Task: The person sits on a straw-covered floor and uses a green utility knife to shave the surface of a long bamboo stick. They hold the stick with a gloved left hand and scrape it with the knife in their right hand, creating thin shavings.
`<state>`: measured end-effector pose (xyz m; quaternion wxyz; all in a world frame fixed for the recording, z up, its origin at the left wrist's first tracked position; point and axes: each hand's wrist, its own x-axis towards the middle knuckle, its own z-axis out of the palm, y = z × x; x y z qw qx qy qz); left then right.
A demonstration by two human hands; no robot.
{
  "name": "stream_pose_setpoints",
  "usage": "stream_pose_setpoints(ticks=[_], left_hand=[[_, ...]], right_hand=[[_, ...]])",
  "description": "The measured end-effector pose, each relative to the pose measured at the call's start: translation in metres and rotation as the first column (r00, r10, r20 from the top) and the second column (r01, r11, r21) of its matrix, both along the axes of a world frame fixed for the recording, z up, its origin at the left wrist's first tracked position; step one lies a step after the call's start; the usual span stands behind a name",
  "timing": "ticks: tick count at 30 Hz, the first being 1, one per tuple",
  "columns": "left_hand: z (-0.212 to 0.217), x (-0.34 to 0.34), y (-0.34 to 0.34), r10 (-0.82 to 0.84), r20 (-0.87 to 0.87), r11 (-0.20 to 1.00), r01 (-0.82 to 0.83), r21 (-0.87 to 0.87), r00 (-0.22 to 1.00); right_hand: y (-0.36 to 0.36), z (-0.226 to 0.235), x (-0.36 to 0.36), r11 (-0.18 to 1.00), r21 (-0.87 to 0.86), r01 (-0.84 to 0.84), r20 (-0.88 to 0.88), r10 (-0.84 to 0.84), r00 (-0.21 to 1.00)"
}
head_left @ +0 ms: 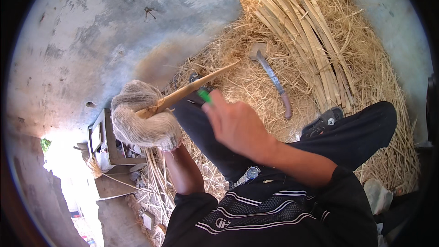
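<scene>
My left hand (pixel 141 121) wears a knitted work glove and grips a long pale bamboo strip (pixel 196 85) that points up and to the right. My bare right hand (pixel 235 123) is closed around a tool with a green handle (pixel 204 95), held against the strip just right of the glove. The tool's blade is hidden behind the strip and the hand. Both hands work above my dark-trousered leg (pixel 206 132).
A bundle of split bamboo strips (pixel 306 41) lies on a heap of straw (pixel 366 64) ahead. A hatchet-like blade with a wooden handle (pixel 274 77) rests on the straw. Grey concrete floor (pixel 114 27) to the left, a small wooden frame (pixel 109 146) below it.
</scene>
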<state>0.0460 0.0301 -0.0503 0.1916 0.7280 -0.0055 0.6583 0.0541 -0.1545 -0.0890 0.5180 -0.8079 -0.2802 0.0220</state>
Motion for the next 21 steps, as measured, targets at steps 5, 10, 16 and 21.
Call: stream_pose_setpoints(ticks=[5, 10, 16, 21], left_hand=[[0.01, -0.001, 0.005, -0.441, 0.074, 0.87, 0.447, -0.21, 0.894], [-0.007, 0.002, 0.032, -0.103, 0.029, 0.988, 0.099, 0.119, 0.994], [-0.014, -0.011, 0.068, 0.098, -0.057, 0.918, -0.068, 0.391, 0.994], [-0.019, -0.009, 0.05, 0.329, 0.057, 0.86, -0.324, 0.395, 0.943]], right_hand=[[0.003, -0.041, 0.018, 1.0, -0.012, 0.024, 0.004, -0.024, 1.0], [0.016, -0.008, -0.003, 0.979, 0.2, -0.036, 0.138, 0.009, 0.99], [0.021, -0.073, 0.042, 0.981, -0.147, 0.126, -0.028, -0.131, 0.991], [0.023, -0.013, 0.01, 0.981, 0.18, -0.074, 0.115, 0.054, 0.992]])
